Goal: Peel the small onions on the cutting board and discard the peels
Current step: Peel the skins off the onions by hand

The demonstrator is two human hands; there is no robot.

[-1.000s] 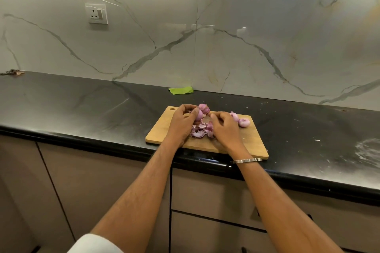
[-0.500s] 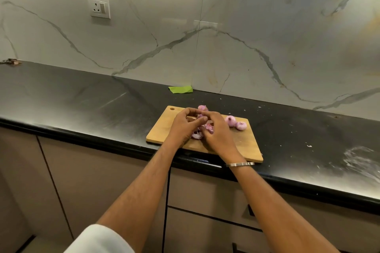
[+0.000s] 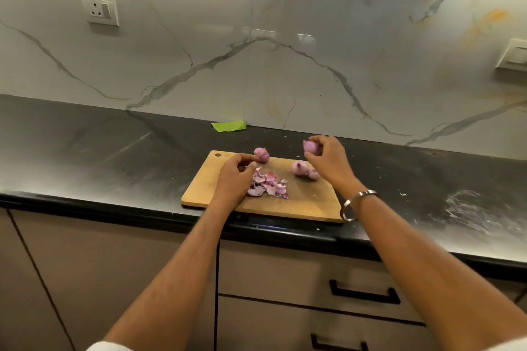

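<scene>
progress: mid-task | right hand (image 3: 328,158) pinching peeled onion (image 3: 310,147) above far right edge of cutting board (image 3: 199,191) | left hand (image 3: 235,175) fingers curled at onion (image 3: 261,154) by far edge, grip unclear, skin seemingly partly on | two peeled onions (image 3: 303,169) right side | peels (image 3: 268,185) piled mid-board, not discarded

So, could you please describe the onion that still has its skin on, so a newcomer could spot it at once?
Find the wooden cutting board on the black counter. Near its far edge, just beyond the left hand, sits one small onion on its own. Unlike the pale peeled onions on the board's right side, it still wears darker, loose-looking skin and lies behind the pile of peels.
</scene>
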